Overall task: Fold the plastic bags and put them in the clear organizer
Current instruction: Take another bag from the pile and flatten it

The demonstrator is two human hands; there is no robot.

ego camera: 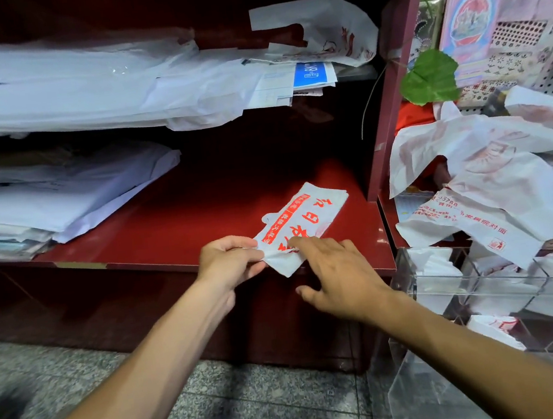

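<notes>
Where the red shelf (pixel 179 217) meets its front edge, near the right corner, a white plastic bag (pixel 304 220) printed in red is laid flat and already narrowed into a strip, its near end overhanging the edge. That end is pinched by the left hand (pixel 229 261), thumb and curled fingers closed on the film. The right hand (pixel 337 271) is spread, its straight fingers pressed on the bag just beside the pinch, with nothing gripped. The film is judged to be very light, limp and slick: a crease will not be kept unless it is pressed flat, and trapped air is likely to spring it open. A hold is best taken at the doubled edge or end, where layers are stacked, while the rest is pinned against the shelf. More loose bags (pixel 493 184) are heaped to the right, above the clear organizer (pixel 484 289), in which what seem to be folded bags can be made out, though glare blurs them.
</notes>
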